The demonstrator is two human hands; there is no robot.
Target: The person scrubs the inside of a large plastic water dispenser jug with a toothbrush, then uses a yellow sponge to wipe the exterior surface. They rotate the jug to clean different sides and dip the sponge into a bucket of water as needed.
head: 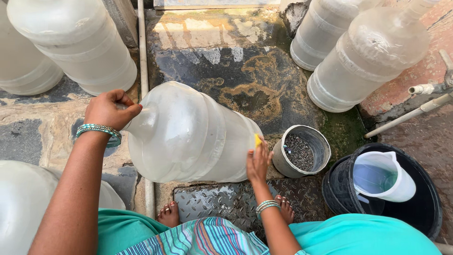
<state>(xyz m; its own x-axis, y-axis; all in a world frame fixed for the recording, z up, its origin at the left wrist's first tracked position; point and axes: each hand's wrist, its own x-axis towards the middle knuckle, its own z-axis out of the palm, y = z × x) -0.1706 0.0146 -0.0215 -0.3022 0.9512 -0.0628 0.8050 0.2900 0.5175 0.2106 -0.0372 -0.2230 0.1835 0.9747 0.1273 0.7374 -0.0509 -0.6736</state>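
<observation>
Head view: a wet, stained stone floor (pixel 245 80) outdoors, with a metal tread plate (pixel 226 200) by the person's bare feet. The left hand (pixel 109 109) has its fingers curled tight around the neck of a large translucent water jug (pixel 188 134) lying tilted on its side on the floor. The right hand (pixel 258 163) presses a yellow scrubber (pixel 257 140) to the jug's base, fingers together. The jug looks cloudy and empty. Just beside it stands a grey pot (pixel 302 151); a black bucket (pixel 424 208) holds a white pitcher (pixel 384 175).
</observation>
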